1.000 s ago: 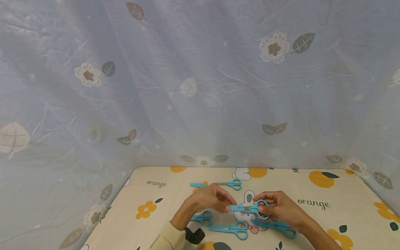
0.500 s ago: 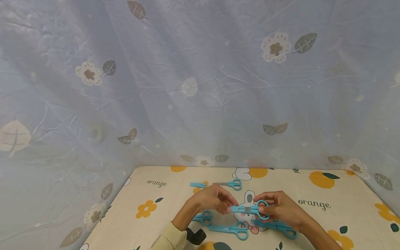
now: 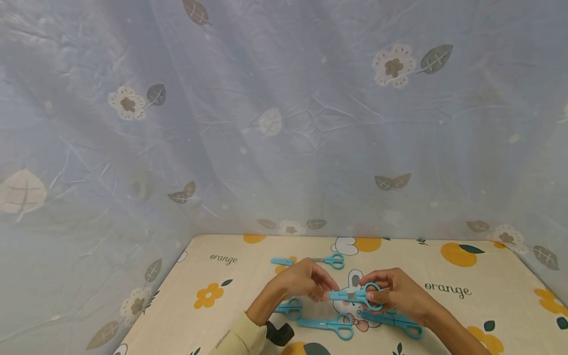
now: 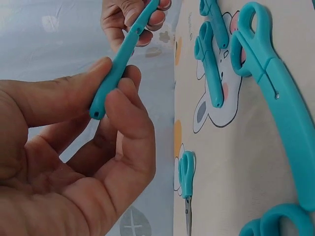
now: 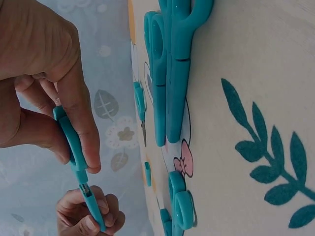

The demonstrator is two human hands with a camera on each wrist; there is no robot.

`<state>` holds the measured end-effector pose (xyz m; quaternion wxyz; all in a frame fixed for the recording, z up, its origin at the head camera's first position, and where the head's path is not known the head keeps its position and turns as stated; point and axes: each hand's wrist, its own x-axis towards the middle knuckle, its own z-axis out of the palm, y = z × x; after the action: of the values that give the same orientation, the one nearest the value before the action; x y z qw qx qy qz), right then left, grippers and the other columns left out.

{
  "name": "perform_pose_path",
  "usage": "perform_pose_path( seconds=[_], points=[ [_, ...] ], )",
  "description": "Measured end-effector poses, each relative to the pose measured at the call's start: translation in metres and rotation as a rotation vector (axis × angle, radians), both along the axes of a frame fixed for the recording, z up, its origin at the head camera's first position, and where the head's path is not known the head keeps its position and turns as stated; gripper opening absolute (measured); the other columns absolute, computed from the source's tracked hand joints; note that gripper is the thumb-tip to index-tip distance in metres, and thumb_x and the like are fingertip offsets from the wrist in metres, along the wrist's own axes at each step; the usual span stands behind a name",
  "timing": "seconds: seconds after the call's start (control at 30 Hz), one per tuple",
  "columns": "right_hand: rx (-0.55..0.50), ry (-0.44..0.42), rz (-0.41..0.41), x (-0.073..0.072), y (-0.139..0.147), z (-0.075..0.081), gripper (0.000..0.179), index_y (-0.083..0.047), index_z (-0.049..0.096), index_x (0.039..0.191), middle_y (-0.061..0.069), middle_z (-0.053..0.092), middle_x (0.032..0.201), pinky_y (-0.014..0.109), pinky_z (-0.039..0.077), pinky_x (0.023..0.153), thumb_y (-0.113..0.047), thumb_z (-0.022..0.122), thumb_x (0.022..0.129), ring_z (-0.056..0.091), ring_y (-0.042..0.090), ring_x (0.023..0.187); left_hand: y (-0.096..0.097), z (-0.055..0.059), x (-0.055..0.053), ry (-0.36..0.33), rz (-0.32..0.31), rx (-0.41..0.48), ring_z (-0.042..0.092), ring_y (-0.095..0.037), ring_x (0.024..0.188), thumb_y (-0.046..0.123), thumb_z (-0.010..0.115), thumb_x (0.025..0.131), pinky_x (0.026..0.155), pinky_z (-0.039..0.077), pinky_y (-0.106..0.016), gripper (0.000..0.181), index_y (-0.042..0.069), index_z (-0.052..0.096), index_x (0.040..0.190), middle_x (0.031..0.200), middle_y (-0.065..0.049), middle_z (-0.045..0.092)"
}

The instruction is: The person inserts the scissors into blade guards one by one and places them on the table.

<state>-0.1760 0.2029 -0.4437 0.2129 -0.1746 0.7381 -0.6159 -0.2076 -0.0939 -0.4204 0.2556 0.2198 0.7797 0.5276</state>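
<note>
Above the table, both hands hold one pair of light-blue scissors (image 3: 355,296) level between them. My left hand (image 3: 306,282) pinches the blade cover (image 4: 115,71) between thumb and fingers near its tip. On the other side my right hand (image 3: 399,296) pinches the ring handles (image 5: 73,140). The cover is on the blades, and a small piece of metal shows near the joint in the right wrist view. Below the hands lie more blue scissors in covers, among them one pair (image 3: 326,324) near the front and another (image 3: 290,308) partly behind the left arm.
At the back lies an uncovered pair of scissors (image 3: 334,261), with a loose cover (image 3: 282,262) to its left. Two covered pairs lie close together under the right hand, one nearer pair (image 3: 395,320) showing most. A black object (image 3: 279,334) sits beside the left sleeve.
Both hands keep the same grip on the scissors and cover, almost still. The whole head view has shifted very slightly.
</note>
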Motion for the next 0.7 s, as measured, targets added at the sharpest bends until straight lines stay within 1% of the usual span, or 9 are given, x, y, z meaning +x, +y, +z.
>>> perform_pose_path(
  seconds=[0.17, 0.23, 0.37, 0.53, 0.57, 0.7],
  points=[
    [-0.010, -0.029, 0.006, 0.0003, -0.0015, -0.0012, 0.048, 0.016, 0.059, 0.137, 0.004, 0.072, 0.098, 0.043, 0.067, 0.079, -0.013, 0.074, 0.102, 0.072, 0.016, 0.087, 0.0027, 0.0016, 0.0041, 0.084, 0.003, -0.043, 0.067, -0.012, 0.069, -0.013, 0.075, 0.087, 0.063, 0.058, -0.025, 0.025, 0.004, 0.085, 0.101, 0.085, -0.007, 0.076],
    [-0.010, -0.025, -0.007, 0.0009, -0.0029, -0.0020, 0.046, 0.015, 0.060, 0.136, 0.003, 0.072, 0.096, 0.043, 0.067, 0.078, -0.012, 0.074, 0.102, 0.072, 0.015, 0.086, 0.0035, 0.0018, 0.0055, 0.101, 0.009, -0.051, 0.068, -0.012, 0.069, -0.013, 0.075, 0.087, 0.063, 0.059, -0.026, 0.025, 0.004, 0.086, 0.101, 0.088, -0.011, 0.077],
    [-0.003, 0.002, -0.035, 0.0026, -0.0055, -0.0036, 0.042, 0.014, 0.063, 0.133, 0.004, 0.071, 0.097, 0.043, 0.067, 0.076, -0.011, 0.074, 0.102, 0.073, 0.016, 0.085, 0.0045, 0.0013, 0.0062, 0.091, 0.023, -0.056, 0.068, -0.013, 0.070, -0.013, 0.075, 0.088, 0.065, 0.060, -0.028, 0.025, 0.005, 0.086, 0.102, 0.089, -0.015, 0.078],
    [-0.003, 0.023, -0.062, 0.0036, -0.0080, -0.0063, 0.038, 0.013, 0.065, 0.130, 0.005, 0.069, 0.097, 0.043, 0.067, 0.075, -0.010, 0.074, 0.101, 0.075, 0.019, 0.085, 0.0046, -0.0014, 0.0056, 0.062, 0.045, -0.048, 0.069, -0.013, 0.071, -0.011, 0.076, 0.089, 0.066, 0.061, -0.029, 0.023, 0.006, 0.086, 0.102, 0.087, -0.011, 0.077],
    [-0.003, 0.024, -0.064, 0.0038, -0.0082, -0.0065, 0.038, 0.013, 0.065, 0.130, 0.006, 0.070, 0.098, 0.043, 0.067, 0.075, -0.009, 0.074, 0.101, 0.075, 0.020, 0.086, 0.0046, -0.0016, 0.0057, 0.060, 0.048, -0.046, 0.069, -0.013, 0.071, -0.010, 0.076, 0.089, 0.066, 0.061, -0.030, 0.023, 0.006, 0.086, 0.101, 0.087, -0.012, 0.078],
    [0.005, 0.008, -0.066, 0.0044, -0.0087, -0.0046, 0.038, 0.014, 0.064, 0.131, 0.006, 0.072, 0.100, 0.042, 0.067, 0.075, -0.007, 0.073, 0.101, 0.073, 0.017, 0.085, 0.0056, -0.0022, 0.0059, 0.075, 0.050, -0.050, 0.069, -0.013, 0.070, -0.010, 0.077, 0.089, 0.064, 0.060, -0.029, 0.022, 0.006, 0.086, 0.101, 0.090, -0.015, 0.079]
  ],
)
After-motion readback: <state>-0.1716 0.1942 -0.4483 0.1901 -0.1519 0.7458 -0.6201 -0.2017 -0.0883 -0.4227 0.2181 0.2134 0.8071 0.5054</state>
